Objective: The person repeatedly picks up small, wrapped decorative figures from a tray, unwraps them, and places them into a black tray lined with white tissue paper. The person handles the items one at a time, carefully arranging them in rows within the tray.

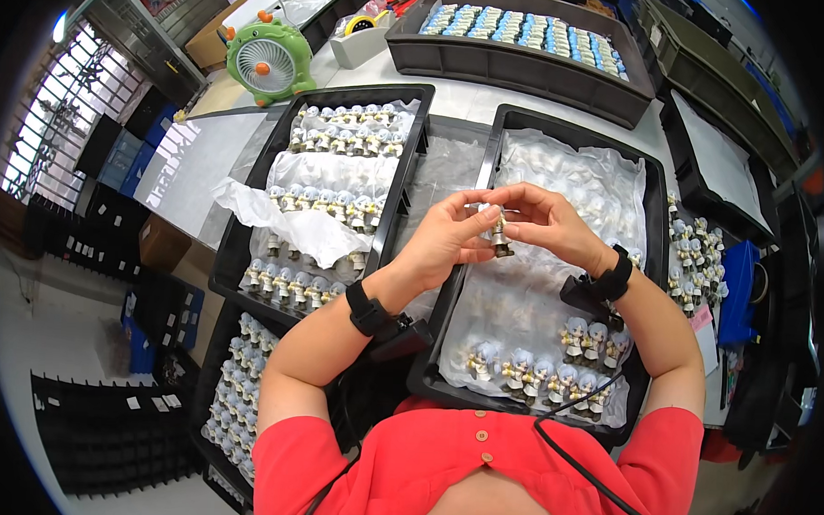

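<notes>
Red shirt (442,449) nearest. Left hand (449,232) and right hand (549,228) together, fingertips of both clamped on 1 small figurine (500,240), held over left edge of paper-lined black tray (655,202). Standing figurines (539,378) in its near end. Second tray (406,180) at left, loose white sheet (317,238) across rows. Farther: green fan (264,63), deep grey bin (518,87).

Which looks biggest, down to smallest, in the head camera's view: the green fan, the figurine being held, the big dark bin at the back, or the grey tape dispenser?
1. Big dark bin
2. Green fan
3. Grey tape dispenser
4. Held figurine, smallest though partly covered by fingers
</notes>
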Demonstrator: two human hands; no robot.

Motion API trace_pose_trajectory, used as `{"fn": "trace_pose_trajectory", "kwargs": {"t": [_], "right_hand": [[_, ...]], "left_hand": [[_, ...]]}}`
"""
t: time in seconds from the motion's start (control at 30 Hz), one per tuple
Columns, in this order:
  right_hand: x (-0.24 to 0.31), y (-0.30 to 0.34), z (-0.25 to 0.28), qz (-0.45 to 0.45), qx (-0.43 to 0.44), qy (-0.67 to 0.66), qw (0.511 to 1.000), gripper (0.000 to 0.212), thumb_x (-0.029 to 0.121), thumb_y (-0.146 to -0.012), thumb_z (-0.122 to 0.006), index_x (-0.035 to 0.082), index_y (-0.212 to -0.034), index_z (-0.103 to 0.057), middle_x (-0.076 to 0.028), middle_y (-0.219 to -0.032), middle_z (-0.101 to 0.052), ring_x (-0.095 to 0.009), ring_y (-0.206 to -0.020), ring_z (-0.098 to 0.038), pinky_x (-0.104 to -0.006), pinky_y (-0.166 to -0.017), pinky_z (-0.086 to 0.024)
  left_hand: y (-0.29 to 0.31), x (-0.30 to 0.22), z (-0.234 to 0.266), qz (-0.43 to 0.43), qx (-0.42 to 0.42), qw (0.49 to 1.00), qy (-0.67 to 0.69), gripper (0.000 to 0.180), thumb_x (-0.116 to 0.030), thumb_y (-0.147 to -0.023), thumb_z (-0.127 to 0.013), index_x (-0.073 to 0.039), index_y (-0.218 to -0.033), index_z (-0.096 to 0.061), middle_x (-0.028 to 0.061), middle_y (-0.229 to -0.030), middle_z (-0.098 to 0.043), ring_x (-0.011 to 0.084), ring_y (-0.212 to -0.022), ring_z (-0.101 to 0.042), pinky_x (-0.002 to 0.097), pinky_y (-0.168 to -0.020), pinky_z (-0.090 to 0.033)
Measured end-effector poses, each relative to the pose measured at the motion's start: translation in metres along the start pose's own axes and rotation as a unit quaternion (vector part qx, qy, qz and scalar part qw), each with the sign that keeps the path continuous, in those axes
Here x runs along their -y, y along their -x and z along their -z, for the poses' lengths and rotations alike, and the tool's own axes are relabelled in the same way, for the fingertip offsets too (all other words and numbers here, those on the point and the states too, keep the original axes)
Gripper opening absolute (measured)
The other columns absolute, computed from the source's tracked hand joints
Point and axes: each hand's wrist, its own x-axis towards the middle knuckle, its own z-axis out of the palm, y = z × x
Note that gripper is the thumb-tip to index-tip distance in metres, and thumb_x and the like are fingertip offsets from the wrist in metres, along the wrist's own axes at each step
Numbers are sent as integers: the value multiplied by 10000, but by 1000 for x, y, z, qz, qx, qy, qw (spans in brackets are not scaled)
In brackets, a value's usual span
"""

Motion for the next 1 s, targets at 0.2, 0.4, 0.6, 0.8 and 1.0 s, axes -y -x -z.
{"fn": "trace_pose_trajectory", "kwargs": {"t": [0.2,0.4,0.6,0.8,1.0], "right_hand": [[0,-1,0,9,-6,-24,1000,387,52,-830,-611,23,-1200,-502,-51,-1223,-523,-121,-1112,-506,-287,-978,-401],[1,-1,0,61,7,77,995,641,147,-759,-707,65,-1316,-402,-70,-1314,-442,-185,-1220,-419,-361,-1036,-339],[-3,1,-6,97,-19,225,969,871,218,-673,-788,138,-1399,-312,-85,-1349,-413,-220,-1240,-399,-378,-1009,-346],[-4,1,-8,147,-69,261,952,871,190,-665,-791,147,-1396,-319,-95,-1268,-494,-216,-1178,-466,-358,-950,-382],[0,4,-17,192,-110,338,915,866,151,-647,-791,131,-1382,-333,-117,-1208,-522,-252,-1120,-490,-368,-946,-390]], "left_hand": [[-1,-2,1,8,1,1000,5,451,-300,-900,-588,-80,-1262,-433,26,-1028,-554,123,-776,-612,275,-707,-539],[-1,-1,0,-21,-7,999,25,417,-273,-926,-547,-92,-1281,-422,27,-1028,-570,143,-823,-629,291,-732,-527],[-4,0,7,-34,10,999,35,407,-275,-931,-537,-99,-1281,-424,46,-1044,-572,166,-896,-628,294,-733,-525],[-2,-5,-1,-54,37,995,73,491,-246,-896,-603,-63,-1286,-367,52,-1056,-555,136,-874,-603,302,-758,-517],[-1,-2,-1,-83,18,996,-17,542,-109,-851,-625,-17,-1298,-332,116,-1182,-529,196,-940,-616,324,-796,-516]]}}
